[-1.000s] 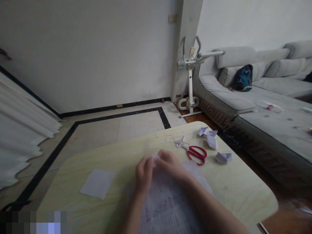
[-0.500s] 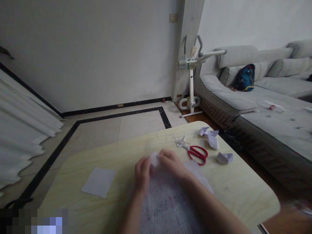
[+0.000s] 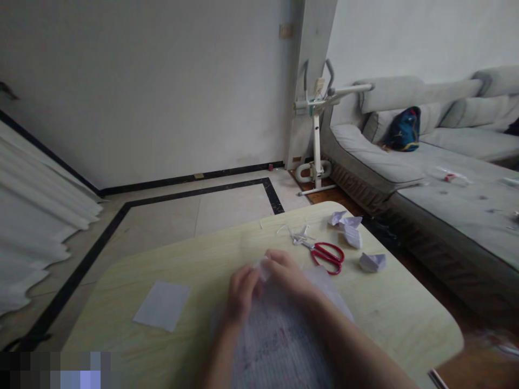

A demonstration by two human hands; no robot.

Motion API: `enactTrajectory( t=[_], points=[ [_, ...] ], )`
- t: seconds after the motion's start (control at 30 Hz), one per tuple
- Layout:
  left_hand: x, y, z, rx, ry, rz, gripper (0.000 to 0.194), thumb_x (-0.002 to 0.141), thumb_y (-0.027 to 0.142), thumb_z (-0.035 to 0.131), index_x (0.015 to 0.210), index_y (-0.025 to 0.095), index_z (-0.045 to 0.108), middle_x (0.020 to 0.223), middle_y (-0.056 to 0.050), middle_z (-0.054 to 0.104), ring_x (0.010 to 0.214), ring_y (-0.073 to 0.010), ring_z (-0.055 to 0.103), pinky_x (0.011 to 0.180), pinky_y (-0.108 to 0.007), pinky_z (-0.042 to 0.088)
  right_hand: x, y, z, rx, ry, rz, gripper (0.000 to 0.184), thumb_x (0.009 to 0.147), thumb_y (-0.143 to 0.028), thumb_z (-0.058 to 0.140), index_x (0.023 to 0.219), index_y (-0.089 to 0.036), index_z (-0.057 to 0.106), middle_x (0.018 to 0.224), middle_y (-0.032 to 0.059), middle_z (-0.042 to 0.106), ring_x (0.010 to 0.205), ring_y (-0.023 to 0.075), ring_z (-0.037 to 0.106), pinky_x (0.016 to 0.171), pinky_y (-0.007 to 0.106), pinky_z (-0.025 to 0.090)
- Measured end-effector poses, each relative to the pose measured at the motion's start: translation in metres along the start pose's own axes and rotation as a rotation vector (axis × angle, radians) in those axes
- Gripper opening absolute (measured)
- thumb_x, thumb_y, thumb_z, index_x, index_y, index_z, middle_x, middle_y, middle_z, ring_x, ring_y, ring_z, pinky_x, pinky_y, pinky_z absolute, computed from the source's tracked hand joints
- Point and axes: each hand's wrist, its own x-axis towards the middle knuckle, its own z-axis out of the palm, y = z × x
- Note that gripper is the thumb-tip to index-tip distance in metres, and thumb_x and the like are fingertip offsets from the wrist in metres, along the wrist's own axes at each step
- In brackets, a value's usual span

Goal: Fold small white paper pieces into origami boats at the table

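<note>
Since the frame just before, the left hand (image 3: 244,289) has drawn in a little toward the right hand (image 3: 284,270), and less of the white paper (image 3: 263,268) shows between them. That paper is at the near middle of the table (image 3: 413,313), above the far end of a lined sheet (image 3: 279,346). The left hand is curled, its fingers bent and pressed on the paper's left side; blur hides exactly where the tips meet it. The right hand is bent over the other side, pinching the paper near its far edge, though its thumb is hard to make out. Both forearms come in over the sheet, which has blue and reddish marks, too blurred to read. Left of the hands, well apart from them, a pale square (image 3: 162,305) lies flat. Beyond the right hand lie scissors (image 3: 328,257) with red handles, their blades pointing up and left among white scraps (image 3: 300,233). To the right of these are 4 folded papers: 3 grouped close together (image 3: 352,236) near the table's far right corner, and 1 nearer (image 3: 372,262), apart from the group. Past the table stand a white exercise machine (image 3: 317,140) and a grey sofa (image 3: 450,173), with a blue bag (image 3: 405,129) on the sofa.
</note>
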Motion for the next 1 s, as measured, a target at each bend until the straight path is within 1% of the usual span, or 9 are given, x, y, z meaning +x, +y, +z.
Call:
enactTrajectory(
  t=[0.13, 0.23, 0.4, 0.5, 0.6, 0.67, 0.83, 0.9, 1.0],
  points=[
    [0.0, -0.002, 0.0, 0.031, -0.019, 0.018, 0.035, 0.082, 0.042, 0.053, 0.056, 0.018, 0.048, 0.046, 0.004, 0.045, 0.044, -0.0097, 0.042, 0.046, -0.022, 0.031, 0.001, 0.003, 0.0, 0.053, 0.008, 0.018, 0.029, 0.078, -0.037, 0.053, 0.059, -0.017, 0.045, 0.055, -0.0047, 0.042, 0.053, 0.0094, 0.04, 0.05, 0.02, 0.032],
    [0.0, -0.002, -0.001, 0.02, -0.044, 0.007, 0.035, 0.082, 0.04, 0.053, 0.055, 0.018, 0.047, 0.044, 0.004, 0.044, 0.044, -0.0095, 0.041, 0.047, -0.022, 0.031, 0.001, 0.005, 0.0, 0.095, -0.023, 0.029, 0.024, 0.077, -0.032, 0.053, 0.06, -0.017, 0.048, 0.055, -0.0043, 0.044, 0.053, 0.0093, 0.042, 0.051, 0.02, 0.032],
    [0.001, -0.006, -0.003, -0.058, -0.161, -0.092, 0.035, 0.081, 0.039, 0.055, 0.053, 0.018, 0.047, 0.042, 0.005, 0.042, 0.04, -0.0077, 0.037, 0.044, -0.021, 0.029, 0.0, 0.003, -0.002, 0.15, -0.121, 0.063, 0.019, 0.075, -0.026, 0.053, 0.058, -0.016, 0.05, 0.053, -0.0043, 0.044, 0.051, 0.0094, 0.041, 0.05, 0.02, 0.03],
    [0.001, -0.01, -0.004, -0.094, -0.165, -0.137, 0.036, 0.08, 0.039, 0.056, 0.052, 0.017, 0.046, 0.042, 0.005, 0.042, 0.039, -0.0074, 0.036, 0.043, -0.021, 0.028, -0.001, 0.0, -0.005, 0.202, -0.147, 0.106, 0.022, 0.075, -0.028, 0.055, 0.058, -0.017, 0.05, 0.051, -0.0048, 0.042, 0.05, 0.0091, 0.038, 0.048, 0.02, 0.028],
    [0.002, -0.012, -0.004, -0.116, -0.171, -0.135, 0.034, 0.079, 0.038, 0.055, 0.054, 0.017, 0.048, 0.043, 0.004, 0.044, 0.04, -0.0076, 0.038, 0.042, -0.021, 0.028, -0.001, -0.002, -0.005, 0.194, -0.146, 0.103, 0.025, 0.076, -0.031, 0.056, 0.056, -0.016, 0.049, 0.051, -0.0048, 0.041, 0.049, 0.0089, 0.037, 0.048, 0.02, 0.027],
    [0.003, -0.012, -0.004, -0.114, -0.156, -0.124, 0.031, 0.079, 0.037, 0.055, 0.056, 0.017, 0.049, 0.044, 0.004, 0.046, 0.04, -0.0076, 0.039, 0.041, -0.02, 0.028, 0.0, -0.002, -0.004, 0.149, -0.109, 0.067, 0.027, 0.078, -0.032, 0.056, 0.057, -0.016, 0.049, 0.053, -0.0048, 0.04, 0.05, 0.0087, 0.037, 0.048, 0.02, 0.028],
    [0.006, -0.008, -0.002, -0.093, -0.01, -0.101, 0.031, 0.08, 0.039, 0.055, 0.06, 0.018, 0.047, 0.044, 0.007, 0.043, 0.039, -0.0067, 0.037, 0.04, -0.018, 0.029, 0.004, 0.002, 0.001, 0.062, 0.019, 0.049, 0.03, 0.081, -0.039, 0.054, 0.062, -0.016, 0.052, 0.057, -0.0036, 0.045, 0.055, 0.0102, 0.042, 0.051, 0.021, 0.033],
    [0.006, -0.008, -0.001, -0.085, 0.021, -0.099, 0.03, 0.078, 0.041, 0.056, 0.062, 0.018, 0.048, 0.045, 0.007, 0.044, 0.04, -0.0071, 0.039, 0.041, -0.018, 0.03, 0.005, 0.004, 0.001, 0.062, 0.066, 0.045, 0.032, 0.081, -0.042, 0.054, 0.061, -0.017, 0.051, 0.056, -0.0032, 0.046, 0.054, 0.0103, 0.043, 0.051, 0.021, 0.033],
    [0.005, -0.007, 0.001, -0.073, 0.039, -0.088, 0.032, 0.078, 0.047, 0.056, 0.065, 0.017, 0.051, 0.049, 0.005, 0.048, 0.042, -0.0086, 0.043, 0.041, -0.019, 0.033, 0.004, 0.006, 0.002, 0.071, 0.05, 0.019, 0.032, 0.081, -0.041, 0.054, 0.061, -0.016, 0.05, 0.056, -0.0033, 0.048, 0.054, 0.01, 0.044, 0.05, 0.021, 0.034]
  ],
)
